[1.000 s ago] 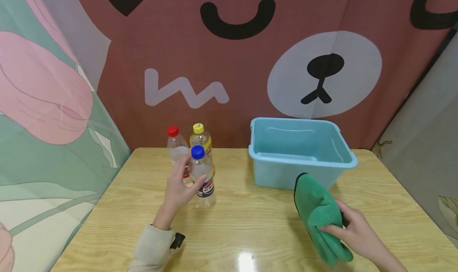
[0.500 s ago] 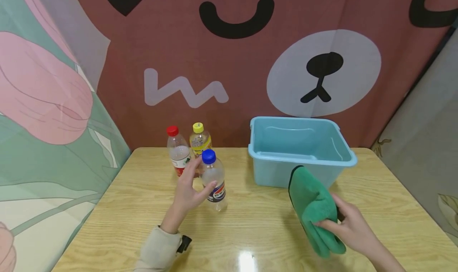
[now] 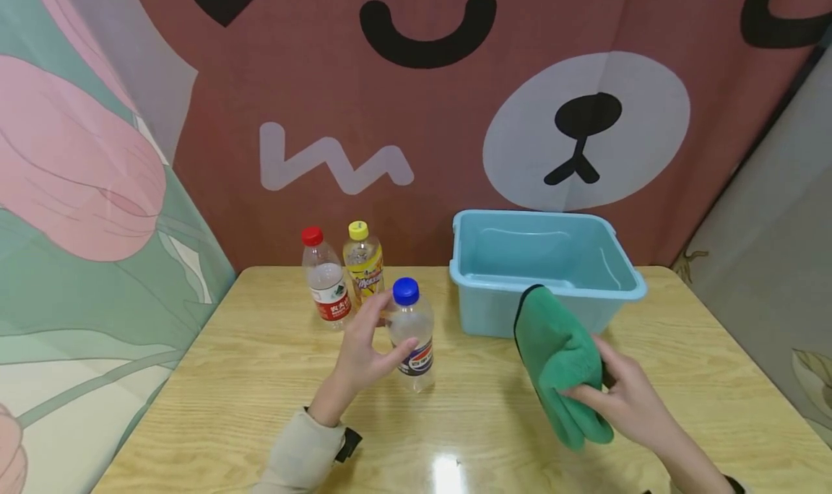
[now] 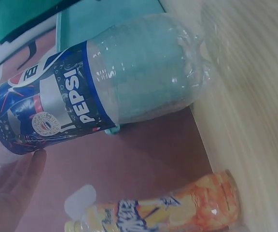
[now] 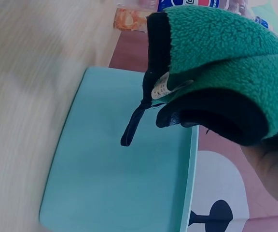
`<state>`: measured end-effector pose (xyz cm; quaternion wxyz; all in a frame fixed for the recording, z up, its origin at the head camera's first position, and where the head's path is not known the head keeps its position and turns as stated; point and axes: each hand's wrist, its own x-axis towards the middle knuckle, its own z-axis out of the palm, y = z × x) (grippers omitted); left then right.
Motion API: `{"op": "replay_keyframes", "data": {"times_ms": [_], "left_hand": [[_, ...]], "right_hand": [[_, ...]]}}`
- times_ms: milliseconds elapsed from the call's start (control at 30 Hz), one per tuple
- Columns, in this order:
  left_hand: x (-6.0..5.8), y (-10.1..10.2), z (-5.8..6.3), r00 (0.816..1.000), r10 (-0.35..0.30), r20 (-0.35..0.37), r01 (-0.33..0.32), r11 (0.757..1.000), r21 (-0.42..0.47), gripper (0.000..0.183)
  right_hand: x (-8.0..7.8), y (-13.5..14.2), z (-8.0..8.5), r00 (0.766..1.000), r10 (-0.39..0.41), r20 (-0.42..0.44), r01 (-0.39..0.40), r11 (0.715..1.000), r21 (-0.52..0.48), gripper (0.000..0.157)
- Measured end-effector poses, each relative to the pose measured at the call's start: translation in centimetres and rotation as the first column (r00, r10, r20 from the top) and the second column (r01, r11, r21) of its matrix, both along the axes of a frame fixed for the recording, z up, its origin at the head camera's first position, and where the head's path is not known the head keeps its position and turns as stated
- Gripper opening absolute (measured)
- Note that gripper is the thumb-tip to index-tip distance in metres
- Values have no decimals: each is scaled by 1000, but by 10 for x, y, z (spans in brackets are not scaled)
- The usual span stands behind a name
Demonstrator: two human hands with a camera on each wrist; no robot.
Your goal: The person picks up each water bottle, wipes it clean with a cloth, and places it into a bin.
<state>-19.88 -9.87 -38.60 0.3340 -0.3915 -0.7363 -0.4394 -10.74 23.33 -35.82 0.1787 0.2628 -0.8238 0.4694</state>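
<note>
My left hand [image 3: 364, 357] grips a clear plastic Pepsi bottle [image 3: 414, 324] with a blue cap, thumb and fingers round its upper half. The bottle stands nearly upright close over the table, and its blue label [image 4: 57, 104] shows large in the left wrist view. On the right, my right hand [image 3: 630, 393] pinches a folded green towel [image 3: 559, 364] with black edging, in front of the blue bin. A black loop [image 5: 133, 125] and a small white tag hang from the towel in the right wrist view. Most of the right fingers are hidden behind the cloth.
A red-capped water bottle [image 3: 328, 284] and a yellow-capped bottle [image 3: 364, 263] stand at the back left of the wooden table [image 3: 260, 407]. An open light-blue plastic bin [image 3: 487, 313] sits at the back right. A printed curtain [image 3: 422, 133] hangs behind the table.
My left hand has carried the Pepsi bottle right and a little nearer, away from the other two bottles. My right hand and the towel have shifted slightly left and up in the view.
</note>
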Motion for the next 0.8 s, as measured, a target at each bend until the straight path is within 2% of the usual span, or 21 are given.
{"op": "replay_keyframes", "data": {"times_ms": [267,567,800], "left_hand": [[4,15,1,997,-77,21,77,997,-20,65],[8,26,1,994,-102,25,103,994,-31,63],[10,30,1,990,-109,92,114,992,-54,62]], "right_hand": [[-6,-8,3,998,46,-40,-48,998,-50,73],[-15,-20,4,990,112,-88,-120,989,-87,77],[-19,-31,1,993,75,-90,-83,992,-96,76]]}}
